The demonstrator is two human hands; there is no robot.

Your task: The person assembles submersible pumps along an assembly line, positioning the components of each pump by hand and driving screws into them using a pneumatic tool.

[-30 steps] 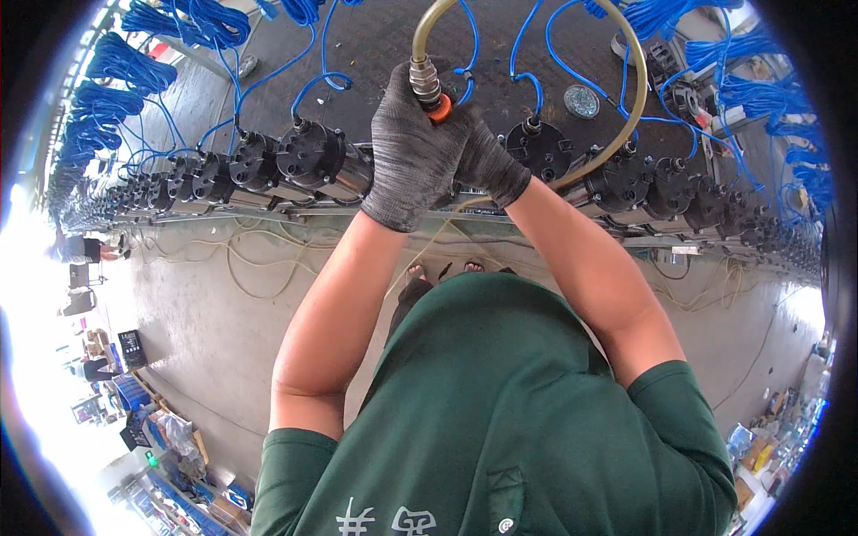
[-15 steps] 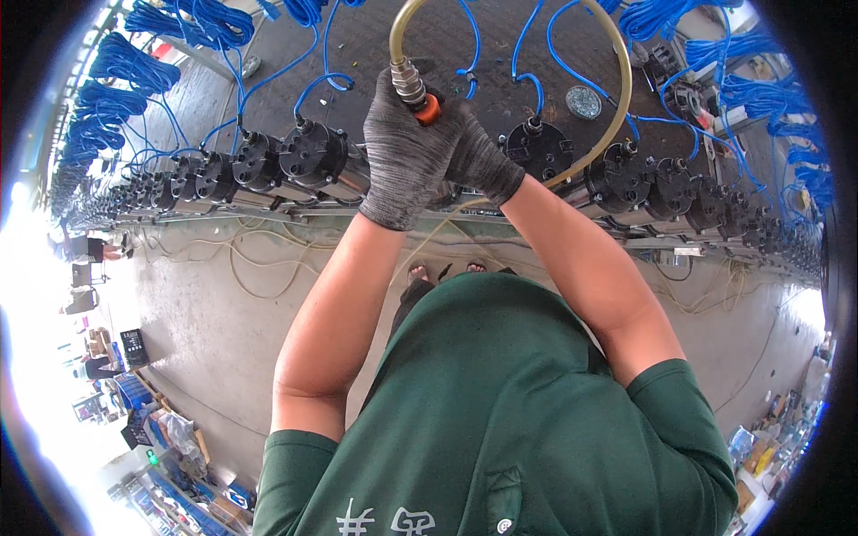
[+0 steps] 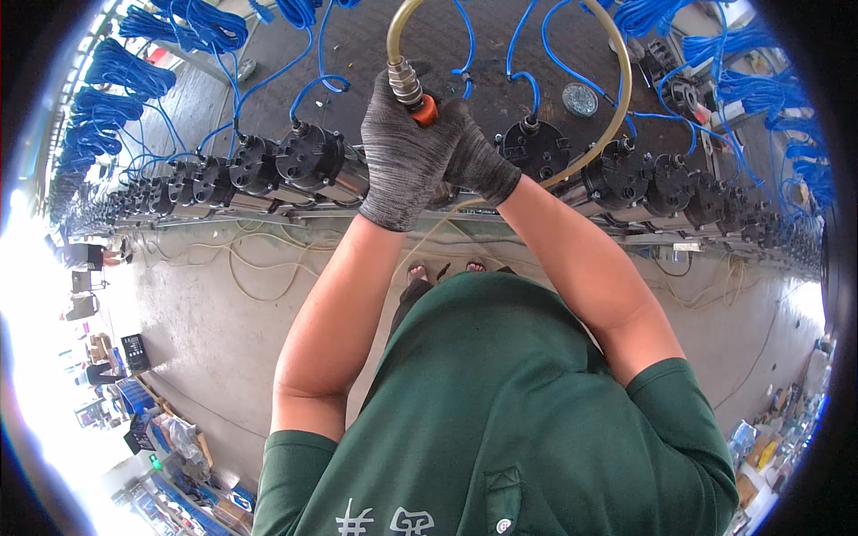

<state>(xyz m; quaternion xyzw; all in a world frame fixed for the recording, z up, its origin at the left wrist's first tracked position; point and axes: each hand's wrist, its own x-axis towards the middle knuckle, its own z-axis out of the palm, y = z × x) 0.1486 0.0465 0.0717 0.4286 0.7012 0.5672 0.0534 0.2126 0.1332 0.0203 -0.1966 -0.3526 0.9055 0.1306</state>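
Head view: metal fitting in hand

The left hand is wrapped around it; the right hand presses close, its grip hidden from me. The hose loops across a black-capped cylinder; blue cables trail over the dark counter.

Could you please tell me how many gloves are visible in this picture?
2: one is on the left hand, at the metal hose fitting; the other is on the right hand, against the left. Others may be hidden.
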